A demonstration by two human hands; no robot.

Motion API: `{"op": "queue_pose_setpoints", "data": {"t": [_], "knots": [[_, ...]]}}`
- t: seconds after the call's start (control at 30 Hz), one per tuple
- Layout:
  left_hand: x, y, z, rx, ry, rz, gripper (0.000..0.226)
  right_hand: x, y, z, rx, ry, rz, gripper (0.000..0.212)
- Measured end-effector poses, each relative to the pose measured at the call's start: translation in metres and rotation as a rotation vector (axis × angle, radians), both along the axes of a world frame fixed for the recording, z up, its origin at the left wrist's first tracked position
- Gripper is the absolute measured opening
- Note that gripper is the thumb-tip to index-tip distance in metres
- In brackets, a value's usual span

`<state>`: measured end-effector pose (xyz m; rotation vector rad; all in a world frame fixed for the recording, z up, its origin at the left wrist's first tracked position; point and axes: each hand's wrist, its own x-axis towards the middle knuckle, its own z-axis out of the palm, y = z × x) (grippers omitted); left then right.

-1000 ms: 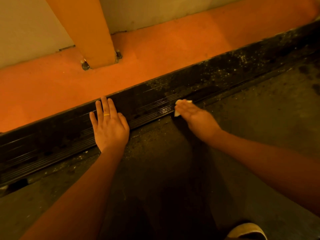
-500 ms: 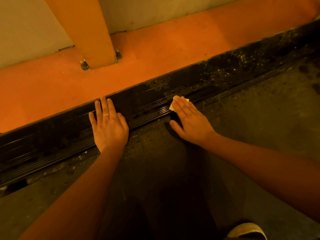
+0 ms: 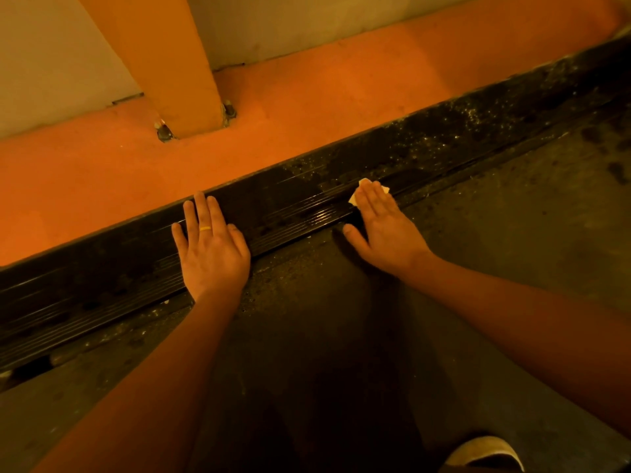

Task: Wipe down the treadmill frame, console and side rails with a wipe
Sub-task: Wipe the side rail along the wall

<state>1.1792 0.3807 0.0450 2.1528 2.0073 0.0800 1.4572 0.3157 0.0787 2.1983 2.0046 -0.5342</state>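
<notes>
A black ribbed side rail (image 3: 290, 203) runs diagonally from lower left to upper right, dusty and speckled towards the right. My left hand (image 3: 211, 247) lies flat on the rail with straight fingers and wears a yellow ring. My right hand (image 3: 384, 227) presses a small pale wipe (image 3: 364, 183) onto the rail under straight fingers; only the wipe's edges show past the fingertips. The dark treadmill belt (image 3: 478, 250) lies on the near side of the rail.
Beyond the rail is an orange frame surface (image 3: 307, 107) with an orange upright post (image 3: 164, 63) bolted to it, and a pale wall behind. A shoe toe (image 3: 485, 454) shows at the bottom right on the belt.
My right hand has flattened and slid the wipe up across the rail, away from the belt edge. My left hand has stayed in place.
</notes>
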Motion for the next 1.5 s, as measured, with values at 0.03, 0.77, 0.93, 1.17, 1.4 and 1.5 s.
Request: {"op": "queue_pose_setpoints", "data": {"t": [0.03,0.77,0.93,1.17,1.4,1.5], "knots": [[0.0,0.0,0.0,0.001,-0.002,0.0,0.06,-0.008,0.002,0.001,-0.003,0.014,0.001,0.079],[0.0,0.0,0.001,-0.012,0.005,0.001,0.062,0.032,0.009,-0.002,0.0,-0.002,-0.118,0.074],[0.0,0.0,0.001,-0.012,-0.002,0.001,0.062,0.033,0.02,-0.005,-0.036,0.012,-0.269,0.076],[-0.001,0.001,-0.001,-0.013,0.001,0.001,0.061,0.005,0.019,-0.002,-0.033,0.001,-0.283,0.076],[0.0,0.0,-0.001,-0.004,-0.011,0.006,0.061,-0.095,0.003,0.008,-0.086,0.084,0.081,0.069],[0.0,0.001,-0.001,0.003,-0.01,0.008,0.061,-0.097,0.013,0.005,-0.071,0.087,0.125,0.068]]}}
